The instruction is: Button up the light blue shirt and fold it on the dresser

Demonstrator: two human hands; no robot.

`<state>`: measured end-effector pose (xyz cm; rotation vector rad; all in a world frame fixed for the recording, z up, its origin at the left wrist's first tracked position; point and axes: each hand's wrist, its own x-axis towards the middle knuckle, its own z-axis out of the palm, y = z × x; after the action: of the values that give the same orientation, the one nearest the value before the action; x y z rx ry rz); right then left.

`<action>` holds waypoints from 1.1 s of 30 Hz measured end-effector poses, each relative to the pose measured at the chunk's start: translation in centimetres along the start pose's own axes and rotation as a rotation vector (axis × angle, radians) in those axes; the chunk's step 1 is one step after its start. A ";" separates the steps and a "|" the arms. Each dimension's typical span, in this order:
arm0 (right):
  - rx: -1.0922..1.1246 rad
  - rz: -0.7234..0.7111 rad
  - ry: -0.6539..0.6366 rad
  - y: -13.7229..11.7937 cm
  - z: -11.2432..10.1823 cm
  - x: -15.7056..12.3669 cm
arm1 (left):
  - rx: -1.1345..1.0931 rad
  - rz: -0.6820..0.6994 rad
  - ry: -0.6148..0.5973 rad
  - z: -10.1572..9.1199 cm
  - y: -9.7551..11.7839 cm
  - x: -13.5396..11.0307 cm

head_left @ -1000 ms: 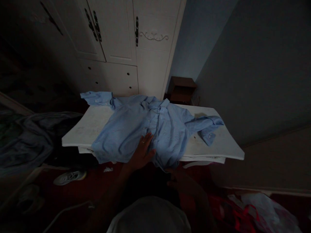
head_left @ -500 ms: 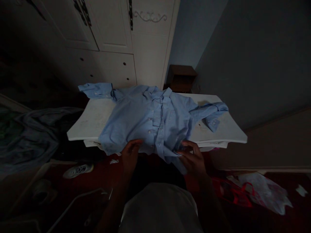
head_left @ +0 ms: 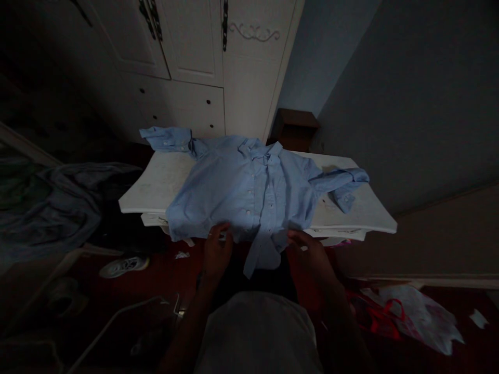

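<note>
A light blue button-up shirt [head_left: 226, 182] lies front side up on a narrow white table [head_left: 171, 174], collar toward the back and sleeves folded out to both sides. Its front is unbuttoned at least lower down, and one front edge hangs over the table's near side. My left hand [head_left: 217, 254] is at the left part of the hem, fingers bent and apart, with nothing visible in it. Beside the right part of the hem is my right hand [head_left: 312, 254], its fingertips near or touching the cloth and a gap showing between finger and thumb.
A white wardrobe [head_left: 195, 57] stands behind the table, with a small brown cabinet [head_left: 298, 122] beside it. Grey fabric [head_left: 78, 197] is heaped at left. On the red floor are a shoe [head_left: 123, 266] and a white plastic bag [head_left: 424, 317].
My right hand has let go of the shirt's front edge, which now hangs down flatter and closer to the middle. The view has shifted slightly. My left hand stays by the hem.
</note>
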<state>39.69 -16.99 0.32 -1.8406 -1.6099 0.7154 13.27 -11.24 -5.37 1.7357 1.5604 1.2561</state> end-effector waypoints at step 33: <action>-0.691 -0.163 0.000 5.1 -3.4 31.9 | 0.684 0.395 -0.541 7.4 -0.5 25.3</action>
<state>49.60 13.84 -1.58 -2.1122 -2.1538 0.0726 17.44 14.49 -1.44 2.6266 1.4284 0.3036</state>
